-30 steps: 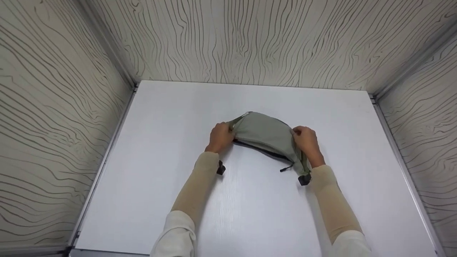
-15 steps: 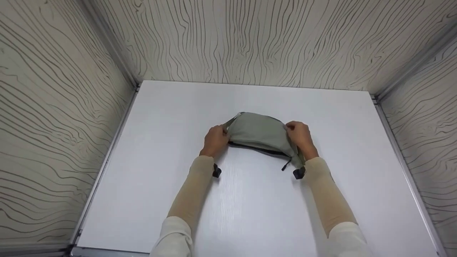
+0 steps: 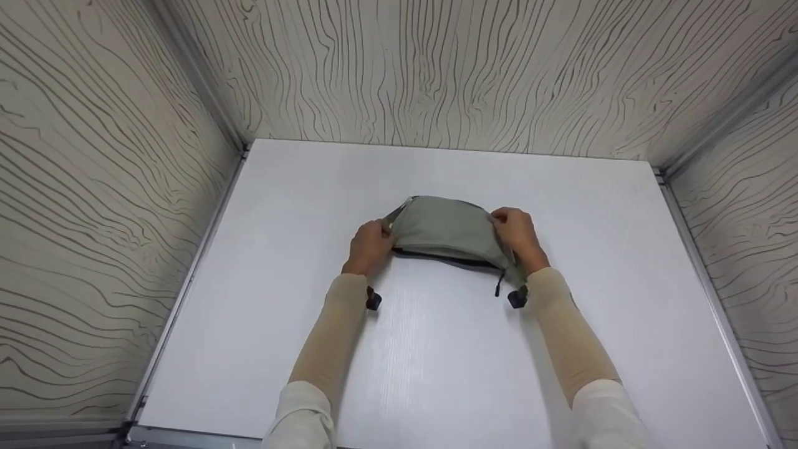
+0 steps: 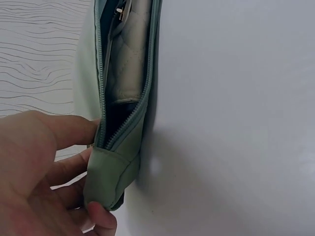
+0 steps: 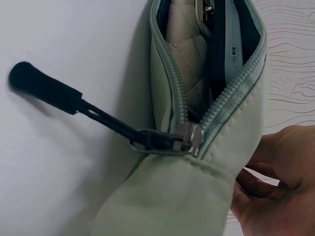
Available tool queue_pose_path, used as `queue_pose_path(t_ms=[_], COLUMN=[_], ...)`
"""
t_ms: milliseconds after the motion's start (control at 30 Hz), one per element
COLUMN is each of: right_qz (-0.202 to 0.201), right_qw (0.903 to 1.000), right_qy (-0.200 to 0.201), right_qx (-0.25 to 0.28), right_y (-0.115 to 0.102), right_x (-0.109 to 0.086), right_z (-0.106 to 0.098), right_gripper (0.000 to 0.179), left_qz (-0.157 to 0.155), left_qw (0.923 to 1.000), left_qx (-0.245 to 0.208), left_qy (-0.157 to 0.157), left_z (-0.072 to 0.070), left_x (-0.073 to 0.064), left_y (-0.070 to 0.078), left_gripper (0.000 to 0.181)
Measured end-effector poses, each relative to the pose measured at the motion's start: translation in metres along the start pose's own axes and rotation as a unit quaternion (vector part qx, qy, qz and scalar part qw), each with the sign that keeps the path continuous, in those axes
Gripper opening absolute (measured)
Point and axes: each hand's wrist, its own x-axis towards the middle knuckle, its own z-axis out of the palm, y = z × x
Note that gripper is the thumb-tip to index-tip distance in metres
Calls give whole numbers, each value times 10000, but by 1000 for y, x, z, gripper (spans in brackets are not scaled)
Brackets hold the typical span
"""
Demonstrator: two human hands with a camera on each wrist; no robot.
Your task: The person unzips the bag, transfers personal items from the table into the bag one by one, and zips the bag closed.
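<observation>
A grey-green waist bag (image 3: 444,223) sits between my two hands on the white table. My left hand (image 3: 369,248) pinches its left end, with thumb and fingers around the fabric below the zip in the left wrist view. At the bag's right edge, my right hand (image 3: 519,236) grips the cloth; some of its fingers are hidden behind the bag. The zip is open and faces me. Inside show a beige quilted pouch (image 5: 186,54) and a flat grey-blue item (image 5: 234,46) whose kind I cannot tell. A black zip pull (image 5: 47,87) hangs from the slider at the right end.
The white table (image 3: 436,374) spreads around the bag. Wood-grain panels (image 3: 436,75) stand behind it and on both sides, joined by metal rails (image 3: 199,81). A small black wrist camera (image 3: 374,299) sits at the left wrist.
Both hands and the bag have shifted a little to the left. The bag's right end has come up slightly, so it lies more level, and the zip pull now hangs straight down.
</observation>
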Motion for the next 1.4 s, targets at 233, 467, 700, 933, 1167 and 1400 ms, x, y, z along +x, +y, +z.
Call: queue_pose_path(t_ms=[233, 467, 700, 933, 1167, 1400], right_qz=[-100, -214, -326, -571, -716, -872], right_qw=[9999, 9997, 9993, 9979, 9966, 9954], right_qy=[-11, -32, 71, 228, 365, 338], right_qx=[-53, -134, -147, -196, -195, -186], right_y=[1, 4, 6, 6, 4, 2], right_x=[2, -3, -15, -29, -43, -57], right_z=[0, -1, -6, -11, -14, -18], right_gripper=[34, 35, 35, 34, 29, 28], left_qz=[74, 56, 276, 546, 931, 1305], left_qw=[9999, 9999, 9992, 9966, 9931, 9908], left_qx=[38, 10, -59, -181, -173, -171], left_qy=[72, 87, 274, 596, 697, 302], left_z=[-1, 1, 0, -4, -3, 8], left_x=[0, -4, -4, -8, -17, -28], left_y=[-3, -3, -6, -5, 12, 33], left_gripper=[8, 11, 16, 17, 14, 16])
